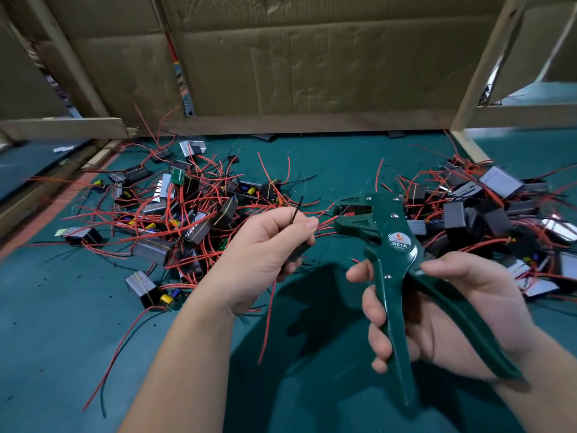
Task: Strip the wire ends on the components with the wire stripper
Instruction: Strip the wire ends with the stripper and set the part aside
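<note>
Wire stripper: one, dark green, held upright above the green mat by the right hand. Four fingers curl round one handle, the thumb lies over the other, and the handles stand apart. The left hand is curled round one dark component, its thumb pinching the red wires, whose tips are just beside the stripper's head. One black wire sticks up from this fist. Two tangled piles of components lie on the mat, the left pile and the right pile. They are too many to count.
</note>
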Action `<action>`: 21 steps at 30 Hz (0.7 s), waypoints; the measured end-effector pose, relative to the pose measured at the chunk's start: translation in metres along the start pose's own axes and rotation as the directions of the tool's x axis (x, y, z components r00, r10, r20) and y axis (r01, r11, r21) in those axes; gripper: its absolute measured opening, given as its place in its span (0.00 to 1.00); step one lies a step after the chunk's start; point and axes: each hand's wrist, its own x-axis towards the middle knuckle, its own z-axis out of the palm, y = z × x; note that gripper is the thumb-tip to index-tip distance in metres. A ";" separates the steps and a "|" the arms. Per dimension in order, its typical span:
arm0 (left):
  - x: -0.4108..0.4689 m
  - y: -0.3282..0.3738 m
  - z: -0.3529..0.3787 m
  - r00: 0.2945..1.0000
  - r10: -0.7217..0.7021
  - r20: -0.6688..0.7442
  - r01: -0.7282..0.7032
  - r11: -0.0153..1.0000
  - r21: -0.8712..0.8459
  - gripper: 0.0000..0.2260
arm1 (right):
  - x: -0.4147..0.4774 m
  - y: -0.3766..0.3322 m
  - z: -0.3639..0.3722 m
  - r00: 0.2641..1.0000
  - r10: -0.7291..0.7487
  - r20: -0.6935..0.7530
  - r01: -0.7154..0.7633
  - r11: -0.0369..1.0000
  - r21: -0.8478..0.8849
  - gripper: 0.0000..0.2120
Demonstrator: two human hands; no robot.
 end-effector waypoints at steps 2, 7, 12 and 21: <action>0.000 -0.001 -0.001 1.000 0.006 -0.002 -0.006 1.000 -0.002 0.10 | -0.001 0.001 -0.002 1.000 0.027 0.013 -0.027 1.000 0.012 0.19; 0.000 0.000 -0.003 1.000 0.017 -0.008 -0.017 1.000 -0.006 0.10 | -0.003 0.002 -0.005 0.997 0.073 0.032 -0.072 0.997 -0.020 0.16; 0.000 -0.001 -0.004 0.999 0.032 0.003 -0.032 0.999 0.004 0.10 | -0.004 0.002 -0.006 0.995 0.099 0.026 -0.097 0.994 -0.055 0.15; 0.000 0.001 -0.004 0.999 0.038 0.019 -0.037 0.998 -0.047 0.11 | -0.004 0.003 -0.008 0.993 0.107 0.045 -0.105 0.993 -0.051 0.13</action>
